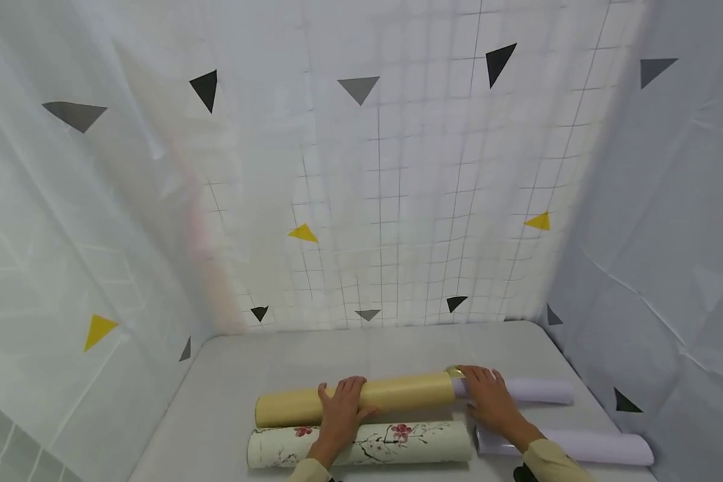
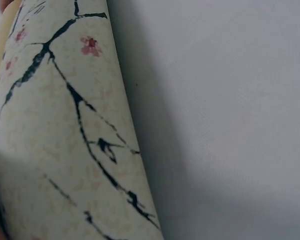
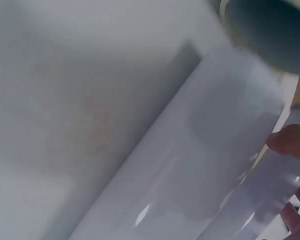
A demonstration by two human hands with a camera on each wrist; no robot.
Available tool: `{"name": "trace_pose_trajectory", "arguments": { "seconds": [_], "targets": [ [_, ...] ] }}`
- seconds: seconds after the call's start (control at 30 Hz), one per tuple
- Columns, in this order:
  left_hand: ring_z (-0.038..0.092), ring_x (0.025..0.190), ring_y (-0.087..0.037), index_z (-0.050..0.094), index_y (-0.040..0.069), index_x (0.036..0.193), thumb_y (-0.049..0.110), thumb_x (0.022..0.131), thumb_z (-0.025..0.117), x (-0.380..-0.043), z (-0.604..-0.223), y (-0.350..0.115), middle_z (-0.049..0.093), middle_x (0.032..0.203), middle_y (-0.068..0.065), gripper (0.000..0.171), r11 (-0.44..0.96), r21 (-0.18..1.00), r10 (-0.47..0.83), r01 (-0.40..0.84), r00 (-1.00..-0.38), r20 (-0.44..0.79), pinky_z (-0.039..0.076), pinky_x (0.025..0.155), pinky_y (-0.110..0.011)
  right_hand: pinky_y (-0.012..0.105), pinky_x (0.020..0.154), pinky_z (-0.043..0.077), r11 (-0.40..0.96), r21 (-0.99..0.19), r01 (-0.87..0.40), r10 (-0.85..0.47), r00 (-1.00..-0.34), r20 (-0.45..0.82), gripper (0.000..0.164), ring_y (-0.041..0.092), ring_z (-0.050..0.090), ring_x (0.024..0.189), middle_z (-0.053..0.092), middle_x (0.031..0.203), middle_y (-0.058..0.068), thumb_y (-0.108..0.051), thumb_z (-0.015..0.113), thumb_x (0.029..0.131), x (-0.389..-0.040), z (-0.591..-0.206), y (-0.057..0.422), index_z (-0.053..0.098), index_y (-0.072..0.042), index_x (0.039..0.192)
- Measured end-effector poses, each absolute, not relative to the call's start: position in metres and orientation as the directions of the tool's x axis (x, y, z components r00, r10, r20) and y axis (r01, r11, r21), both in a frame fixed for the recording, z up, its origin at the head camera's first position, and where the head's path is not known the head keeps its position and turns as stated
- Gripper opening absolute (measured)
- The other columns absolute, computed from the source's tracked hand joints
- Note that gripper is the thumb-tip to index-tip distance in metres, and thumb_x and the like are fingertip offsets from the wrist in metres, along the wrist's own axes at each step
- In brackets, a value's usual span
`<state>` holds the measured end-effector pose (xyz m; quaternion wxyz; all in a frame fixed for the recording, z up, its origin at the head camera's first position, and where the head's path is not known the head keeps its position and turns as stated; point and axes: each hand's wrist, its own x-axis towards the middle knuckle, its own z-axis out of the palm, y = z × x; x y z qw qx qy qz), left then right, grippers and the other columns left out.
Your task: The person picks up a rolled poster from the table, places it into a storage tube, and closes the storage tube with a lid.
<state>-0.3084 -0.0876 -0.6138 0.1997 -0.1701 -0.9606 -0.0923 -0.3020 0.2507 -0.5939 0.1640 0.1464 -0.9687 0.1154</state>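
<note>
My left hand [image 1: 342,412] lies over a yellow wallpaper-like roll [image 1: 404,391], its fingers across the top and its thumb on the near side. In front of that roll, under the wrist, is a cream roll with a plum-blossom print [image 1: 422,442]; its branches and pink flower fill much of the left wrist view. My right hand [image 1: 491,399] grips the back lavender roll [image 1: 536,390] beside the yellow roll's right end. In the right wrist view the thumb [image 3: 290,140] presses that glossy roll. A second lavender roll [image 1: 602,447] lies nearer, partly behind the right forearm.
The rolls lie on a white table [image 1: 229,361] with rounded back corners. White sheeting [image 1: 349,174] with black, grey and yellow triangles stands behind it, and similar sheets hang at both sides. A small gold-coloured piece [image 1: 454,369] shows beside the right fingers.
</note>
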Motion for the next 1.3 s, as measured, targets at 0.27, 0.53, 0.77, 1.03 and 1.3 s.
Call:
{"name": "trace_pose_trajectory", "arguments": {
  "seconds": [0.27,0.53,0.77,1.03,1.3],
  "targets": [
    [0.061,0.119,-0.019,0.059,0.023,0.132,0.065,0.08,0.067,-0.308,-0.614,-0.086,0.065,0.132,0.005,0.067,0.932,0.111,0.275,0.346,-0.872,0.406,0.036,0.101,-0.066,0.079,0.104,0.031,0.968,-0.16,-0.193,-0.126,-0.927,0.353,0.073,0.047,0.051,0.126,0.061,0.132,0.023,0.0,0.089,0.066,-0.29,-0.598,0.287,0.057,-0.001,0.132],
    [0.061,0.119,-0.019,0.06,0.022,0.131,0.064,0.081,0.068,-0.308,-0.609,-0.085,0.066,0.131,0.004,0.066,0.929,0.116,0.28,0.352,-0.872,0.402,0.037,0.1,-0.066,0.083,0.103,0.026,0.982,-0.17,-0.077,-0.021,-0.95,0.31,0.071,0.053,0.046,0.127,0.056,0.134,0.031,0.002,0.088,0.065,-0.292,-0.607,0.302,0.058,0.004,0.129],
    [0.061,0.119,-0.019,0.06,0.022,0.131,0.064,0.081,0.067,-0.306,-0.611,-0.085,0.066,0.131,0.004,0.066,0.926,0.128,0.277,0.355,-0.87,0.408,0.036,0.1,-0.067,0.084,0.104,0.023,0.98,-0.199,-0.027,0.022,-0.97,0.244,0.055,0.056,0.045,0.128,0.053,0.135,0.033,0.005,0.076,0.076,-0.296,-0.608,0.301,0.059,0.005,0.128],
    [0.061,0.117,-0.019,0.061,0.021,0.129,0.063,0.079,0.069,-0.306,-0.614,-0.085,0.067,0.128,0.003,0.066,0.915,0.136,0.284,0.38,-0.845,0.454,0.036,0.098,-0.067,0.082,0.104,0.026,0.979,-0.199,-0.039,0.019,-0.959,0.283,0.037,0.054,0.049,0.124,0.061,0.128,0.029,0.002,0.075,0.081,-0.297,-0.604,0.296,0.064,0.001,0.116],
    [0.061,0.119,-0.019,0.061,0.02,0.13,0.063,0.081,0.068,-0.306,-0.611,-0.086,0.067,0.13,0.003,0.065,0.915,0.148,0.278,0.376,-0.852,0.444,0.036,0.099,-0.066,0.08,0.106,0.027,0.976,-0.207,-0.073,-0.013,-0.961,0.277,0.044,0.051,0.052,0.125,0.064,0.127,0.027,-0.002,0.082,0.078,-0.296,-0.598,0.288,0.063,-0.001,0.118]
  ]
}}
